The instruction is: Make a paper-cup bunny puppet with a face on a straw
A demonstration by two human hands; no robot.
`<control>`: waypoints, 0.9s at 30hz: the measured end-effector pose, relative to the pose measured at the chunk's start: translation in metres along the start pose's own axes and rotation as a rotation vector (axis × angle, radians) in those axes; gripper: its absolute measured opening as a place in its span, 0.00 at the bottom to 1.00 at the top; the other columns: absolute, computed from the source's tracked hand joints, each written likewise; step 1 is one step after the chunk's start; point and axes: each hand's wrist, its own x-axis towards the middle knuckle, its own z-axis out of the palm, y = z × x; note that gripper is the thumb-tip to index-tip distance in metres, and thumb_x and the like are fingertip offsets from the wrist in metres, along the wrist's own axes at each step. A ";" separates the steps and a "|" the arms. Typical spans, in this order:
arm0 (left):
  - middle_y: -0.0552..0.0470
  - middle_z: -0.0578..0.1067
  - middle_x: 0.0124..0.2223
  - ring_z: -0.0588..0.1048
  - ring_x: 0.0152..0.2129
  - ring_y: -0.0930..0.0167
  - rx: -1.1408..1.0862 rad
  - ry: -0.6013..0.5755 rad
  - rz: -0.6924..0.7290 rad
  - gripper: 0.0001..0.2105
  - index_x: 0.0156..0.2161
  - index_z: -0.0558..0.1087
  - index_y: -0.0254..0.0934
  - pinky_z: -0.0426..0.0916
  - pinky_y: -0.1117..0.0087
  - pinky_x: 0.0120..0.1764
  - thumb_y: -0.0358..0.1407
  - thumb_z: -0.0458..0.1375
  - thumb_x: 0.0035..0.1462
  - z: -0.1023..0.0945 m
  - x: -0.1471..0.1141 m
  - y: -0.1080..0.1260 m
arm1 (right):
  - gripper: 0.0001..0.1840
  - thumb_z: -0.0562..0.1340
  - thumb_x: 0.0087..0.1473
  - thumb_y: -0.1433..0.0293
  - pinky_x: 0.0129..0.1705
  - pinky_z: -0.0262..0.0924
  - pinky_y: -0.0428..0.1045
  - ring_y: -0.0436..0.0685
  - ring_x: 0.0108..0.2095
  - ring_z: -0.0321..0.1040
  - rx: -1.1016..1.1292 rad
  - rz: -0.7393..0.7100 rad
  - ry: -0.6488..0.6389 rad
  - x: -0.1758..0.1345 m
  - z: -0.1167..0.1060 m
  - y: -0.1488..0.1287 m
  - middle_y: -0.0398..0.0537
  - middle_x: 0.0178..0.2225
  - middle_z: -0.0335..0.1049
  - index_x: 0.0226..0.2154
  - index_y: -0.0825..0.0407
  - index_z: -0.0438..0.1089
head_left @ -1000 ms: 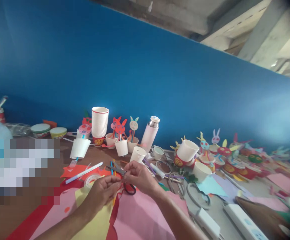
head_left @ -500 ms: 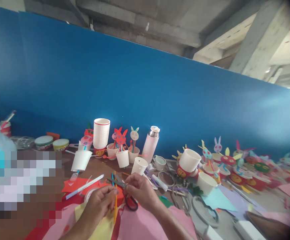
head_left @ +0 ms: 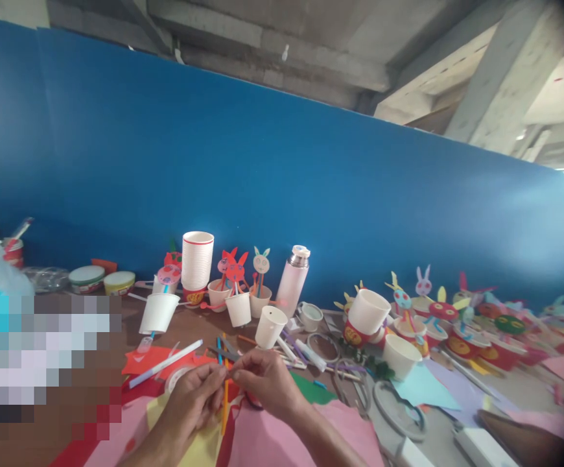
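Observation:
My left hand (head_left: 195, 394) and my right hand (head_left: 268, 381) meet low in the middle, both closed in a pinch with fingertips almost touching. Whatever lies between them is too small to make out. Partly hidden by my right hand, a pair of scissors (head_left: 230, 352) lies on the table. A yellow-orange stick (head_left: 225, 408) runs beside my left fingertips. Around my wrists are pink paper (head_left: 267, 434) and yellow paper (head_left: 203, 444). Red paper scraps (head_left: 146, 362) and a white marker pen (head_left: 165, 364) lie left of my hands. Just beyond stands a white paper cup (head_left: 270, 326) with a small hole.
A tall stack of paper cups (head_left: 197, 263), cups with paper rabbit heads (head_left: 236, 267) and a pink thermos (head_left: 292, 285) line the blue wall (head_left: 282, 168). Rolls of tape (head_left: 399, 412), pens and more rabbit cups (head_left: 441, 310) crowd the right side.
My right hand has shifted left and slightly down, bringing its fingertips to those of my left hand. It now covers more of the scissors' handles.

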 end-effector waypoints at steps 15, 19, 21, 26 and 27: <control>0.60 0.62 0.13 0.49 0.08 0.83 0.049 0.063 -0.087 0.19 0.24 0.68 0.35 0.39 0.79 0.13 0.52 0.60 0.42 0.008 -0.011 0.016 | 0.08 0.54 0.51 0.72 0.24 0.50 0.43 0.48 0.21 0.60 -0.385 -0.084 0.035 -0.002 -0.015 -0.005 0.40 0.20 0.63 0.25 0.54 0.66; 0.60 0.63 0.14 0.50 0.08 0.83 0.047 0.045 -0.113 0.20 0.26 0.70 0.35 0.39 0.80 0.12 0.53 0.60 0.40 0.006 -0.010 0.016 | 0.07 0.56 0.47 0.77 0.37 0.51 0.48 0.53 0.31 0.64 -1.032 -0.301 0.207 -0.003 -0.052 -0.020 0.46 0.28 0.69 0.26 0.53 0.68; 0.60 0.64 0.14 0.50 0.08 0.84 0.057 0.046 -0.106 0.21 0.26 0.70 0.34 0.39 0.80 0.12 0.53 0.60 0.40 0.004 -0.010 0.013 | 0.07 0.55 0.48 0.77 0.39 0.50 0.49 0.55 0.33 0.65 -1.238 -0.267 0.230 -0.003 -0.069 -0.024 0.48 0.29 0.70 0.27 0.53 0.69; 0.59 0.65 0.15 0.50 0.08 0.84 0.057 0.059 -0.132 0.21 0.26 0.70 0.34 0.39 0.80 0.13 0.53 0.60 0.40 0.004 -0.009 0.012 | 0.10 0.56 0.46 0.78 0.41 0.52 0.52 0.60 0.36 0.69 -1.477 0.041 0.178 -0.001 -0.087 -0.022 0.55 0.32 0.74 0.30 0.54 0.72; 0.59 0.65 0.15 0.50 0.08 0.84 0.054 0.064 -0.138 0.21 0.26 0.70 0.34 0.39 0.81 0.13 0.54 0.60 0.40 0.004 -0.010 0.012 | 0.11 0.56 0.45 0.78 0.40 0.53 0.53 0.61 0.35 0.70 -1.489 0.089 0.173 -0.001 -0.086 -0.019 0.56 0.31 0.75 0.30 0.54 0.72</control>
